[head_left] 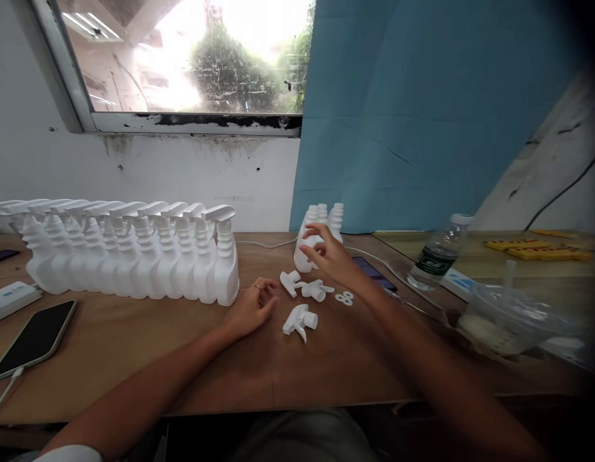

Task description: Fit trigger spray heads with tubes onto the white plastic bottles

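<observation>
Near the spread right hand (332, 256), white ribbed-neck plastic bottles (336, 223) at twelve o'clock (probably light) are best gripped by the neck; the left hand (251, 309) is loosely opened.

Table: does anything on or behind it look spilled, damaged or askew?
No spill or breakage shows on the table; the three spray heads lie loose, seemingly just set out. Behind it, the window frame has flaked, patchy paint, and the wall beneath is stained.
</observation>
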`<move>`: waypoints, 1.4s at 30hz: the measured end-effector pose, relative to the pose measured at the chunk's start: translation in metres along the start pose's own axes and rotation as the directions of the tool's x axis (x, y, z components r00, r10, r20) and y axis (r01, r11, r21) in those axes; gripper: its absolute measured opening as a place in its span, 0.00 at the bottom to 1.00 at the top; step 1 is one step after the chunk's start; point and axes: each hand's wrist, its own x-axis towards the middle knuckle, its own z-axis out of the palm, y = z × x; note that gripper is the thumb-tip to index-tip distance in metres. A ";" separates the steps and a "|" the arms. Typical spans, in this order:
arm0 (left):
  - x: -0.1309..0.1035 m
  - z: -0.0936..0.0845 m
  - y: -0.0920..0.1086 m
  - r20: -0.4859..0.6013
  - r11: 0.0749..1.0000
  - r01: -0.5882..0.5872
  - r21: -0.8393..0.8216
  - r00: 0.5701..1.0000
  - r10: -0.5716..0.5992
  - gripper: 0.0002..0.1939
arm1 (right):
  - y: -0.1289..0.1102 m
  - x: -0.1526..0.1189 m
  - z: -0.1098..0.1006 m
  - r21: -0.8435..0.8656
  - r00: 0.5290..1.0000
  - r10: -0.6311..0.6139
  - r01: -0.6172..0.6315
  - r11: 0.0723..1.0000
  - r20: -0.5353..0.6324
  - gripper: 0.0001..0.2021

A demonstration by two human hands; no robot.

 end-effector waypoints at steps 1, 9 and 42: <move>-0.005 0.002 0.009 0.056 0.998 -0.051 0.036 0.997 0.049 0.15 | 0.010 -0.015 -0.011 -0.067 0.999 0.045 -0.046 0.997 -0.016 0.24; -0.024 0.019 0.035 0.445 0.868 -0.402 0.291 0.860 0.249 0.32 | 0.073 -0.119 -0.032 -0.540 0.975 0.217 -0.153 0.827 0.057 0.13; -0.057 -0.015 0.034 0.223 0.960 0.048 0.274 0.968 -0.112 0.15 | 0.013 -0.130 -0.002 -0.167 0.997 -0.064 0.054 0.984 -0.053 0.04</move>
